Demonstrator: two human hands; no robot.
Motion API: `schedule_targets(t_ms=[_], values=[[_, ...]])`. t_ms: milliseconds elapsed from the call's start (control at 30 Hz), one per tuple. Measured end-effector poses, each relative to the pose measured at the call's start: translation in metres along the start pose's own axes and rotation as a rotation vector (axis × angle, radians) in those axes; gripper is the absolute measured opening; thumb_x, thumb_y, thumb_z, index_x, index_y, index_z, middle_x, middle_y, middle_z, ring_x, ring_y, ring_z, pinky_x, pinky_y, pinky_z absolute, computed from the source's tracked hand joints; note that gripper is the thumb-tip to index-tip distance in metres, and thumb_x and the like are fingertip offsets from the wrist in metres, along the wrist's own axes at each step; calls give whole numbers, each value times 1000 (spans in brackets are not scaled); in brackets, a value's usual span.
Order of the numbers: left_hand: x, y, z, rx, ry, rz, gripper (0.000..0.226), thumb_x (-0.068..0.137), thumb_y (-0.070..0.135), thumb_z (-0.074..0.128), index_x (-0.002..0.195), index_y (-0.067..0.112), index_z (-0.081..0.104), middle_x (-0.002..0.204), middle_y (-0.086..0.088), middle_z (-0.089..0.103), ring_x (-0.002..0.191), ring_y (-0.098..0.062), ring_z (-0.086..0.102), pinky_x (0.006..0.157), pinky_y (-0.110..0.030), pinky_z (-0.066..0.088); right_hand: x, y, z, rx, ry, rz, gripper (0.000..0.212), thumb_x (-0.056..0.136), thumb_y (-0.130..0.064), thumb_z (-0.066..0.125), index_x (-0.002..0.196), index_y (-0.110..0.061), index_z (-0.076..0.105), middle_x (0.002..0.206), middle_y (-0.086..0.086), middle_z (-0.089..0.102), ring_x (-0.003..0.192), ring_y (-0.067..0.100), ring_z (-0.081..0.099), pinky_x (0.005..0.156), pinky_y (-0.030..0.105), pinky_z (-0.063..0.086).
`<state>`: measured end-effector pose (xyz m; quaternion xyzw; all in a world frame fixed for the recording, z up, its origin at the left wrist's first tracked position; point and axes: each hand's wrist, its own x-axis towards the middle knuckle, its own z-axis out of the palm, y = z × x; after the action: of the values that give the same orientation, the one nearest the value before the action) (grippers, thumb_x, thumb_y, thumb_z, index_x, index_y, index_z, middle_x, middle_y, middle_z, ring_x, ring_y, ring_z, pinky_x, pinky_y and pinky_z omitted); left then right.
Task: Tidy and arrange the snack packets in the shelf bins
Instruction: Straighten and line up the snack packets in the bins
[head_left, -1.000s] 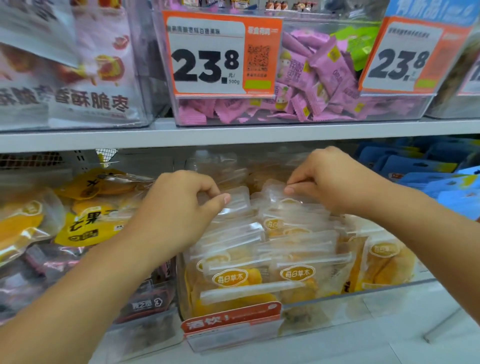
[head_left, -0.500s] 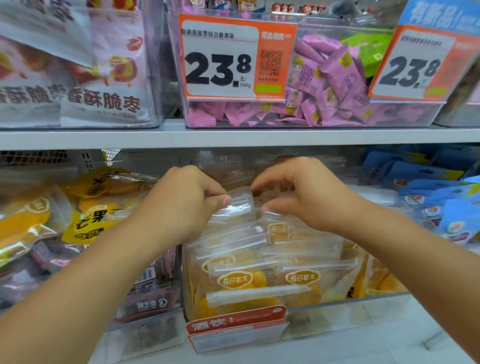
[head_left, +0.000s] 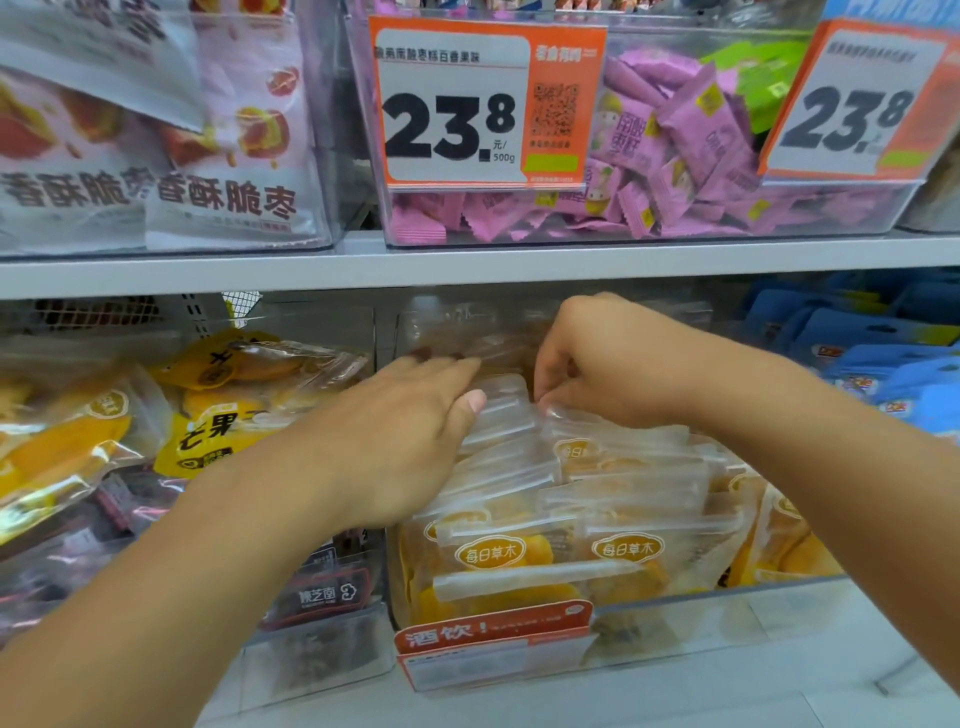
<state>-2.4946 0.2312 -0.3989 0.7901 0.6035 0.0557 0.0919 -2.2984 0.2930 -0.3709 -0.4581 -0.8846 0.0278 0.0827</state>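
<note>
Several clear dried-mango packets (head_left: 524, 556) with orange oval logos stand in rows inside a clear bin (head_left: 727, 597) on the lower shelf. My left hand (head_left: 400, 436) reaches over the left rear of the rows with fingers stretched toward the back. Its thumb touches the clear top of a rear mango packet (head_left: 501, 397). My right hand (head_left: 597, 364) is curled just to the right and pinches the top edge of a rear packet at its fingertips. The backs of the rows are hidden behind both hands.
Yellow mango bags (head_left: 218, 415) and dark packets (head_left: 322, 592) fill the bins to the left. Blue packets (head_left: 883, 364) lie on the right. The upper shelf edge (head_left: 467, 265) runs just above my hands, carrying a bin of pink sweets (head_left: 675, 156) with price tags.
My left hand's fingers have straightened and reached further back. My right hand moved left and up toward the rear packets, and both hands now sit close together.
</note>
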Motion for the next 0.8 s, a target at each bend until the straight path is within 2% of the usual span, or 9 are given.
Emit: schedule_targets(t_ms=[267,367,433,500,567,633,667,733,800], values=[[0,-3,-3,-23,-114,-63,62,103,53,11,156,34,-13,166,12,-10,152,-8,-9,117,-24,-10,8,-13,25,325,272,88,15,92,-19,67,78,-18,71,71,-4,68,65,3,59,58,8,39],[1,-1,-2,-14,-146,-61,57,105,49,10,155,38,-15,166,11,-13,152,-10,-15,119,-29,-14,13,-11,32,319,289,185,12,94,-21,66,86,-14,72,77,0,69,73,14,63,64,21,44],[-1,0,0,-22,-147,-55,56,104,51,9,155,42,-12,167,10,-9,153,-10,-12,121,-32,-10,16,-11,35,303,241,215,13,94,-22,65,88,-12,71,78,3,69,75,17,64,66,23,45],[-9,-1,0,-27,-15,-39,54,104,53,15,157,45,13,164,10,21,152,-15,15,123,-36,14,14,-11,31,288,215,186,10,93,-21,67,86,-14,70,74,-1,68,66,7,61,61,15,44],[-17,1,-1,51,238,-26,46,100,55,23,121,42,61,120,15,62,116,-16,56,96,-38,47,11,-9,22,329,139,114,5,86,-17,75,85,-17,70,73,-4,68,59,-1,59,57,6,41],[-23,4,-1,90,361,-50,50,98,58,29,74,28,61,76,9,60,76,-11,58,65,-34,47,12,-10,16,332,29,64,20,78,-12,81,91,-20,69,81,-5,68,59,-5,56,58,8,44],[-24,7,0,94,368,-68,52,99,57,29,66,25,53,69,7,57,67,-10,53,57,-31,40,14,-11,15,274,4,56,25,77,-11,80,95,-22,67,83,-5,67,62,-3,57,59,11,45],[-24,12,2,117,356,-77,48,102,54,23,72,26,50,78,9,58,73,-12,54,57,-31,34,22,-16,15,96,-3,41,23,80,-10,73,96,-25,65,81,-6,65,68,5,57,66,22,48],[-23,12,7,113,303,-69,43,104,50,16,110,37,56,121,14,60,111,-16,57,80,-34,46,31,-19,16,17,-12,45,16,82,-12,73,93,-20,65,79,-5,61,70,12,55,65,27,47]])
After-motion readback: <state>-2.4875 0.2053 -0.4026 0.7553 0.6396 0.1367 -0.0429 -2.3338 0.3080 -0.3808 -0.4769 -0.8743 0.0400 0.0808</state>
